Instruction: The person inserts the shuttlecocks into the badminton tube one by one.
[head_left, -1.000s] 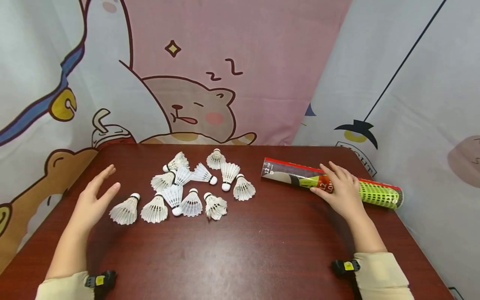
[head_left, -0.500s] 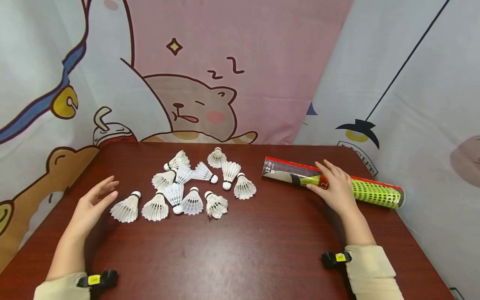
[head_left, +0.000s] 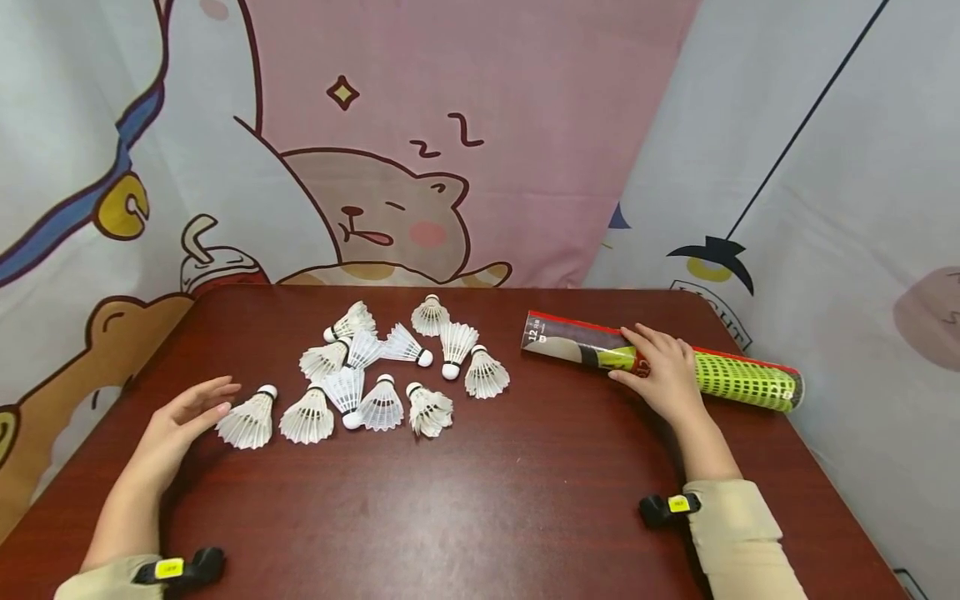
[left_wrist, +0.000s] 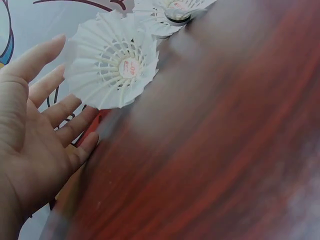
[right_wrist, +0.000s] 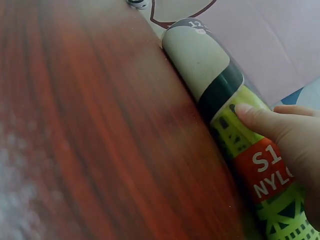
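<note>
At the table's left my left hand [head_left: 174, 425] is beside the leftmost white shuttlecock [head_left: 247, 423], its fingers loosely bent and spread. In the left wrist view that shuttlecock's feather skirt [left_wrist: 112, 67] faces the camera, next to the fingertips; the palm shows bare. My right hand [head_left: 663, 377] straddles a long shuttlecock tube [head_left: 738, 379] lying on its side at the right. Its thumb presses the near side of the tube in the right wrist view, and the fingers reach over the far side, where their tips are hidden. The tube is black, grey, red and lime green.
Several more shuttlecocks [head_left: 381, 404] lie loosely grouped at the left and middle of the brown table [head_left: 480, 517], pointing different ways, some touching. A cartoon-printed curtain [head_left: 540, 167] hangs behind the table and along its sides.
My left hand has lowered, bringing its fingertips closer to the leftmost shuttlecock, with thumb and fingers nearer each other. My right hand has slid slightly left along the tube, which stays in place.
</note>
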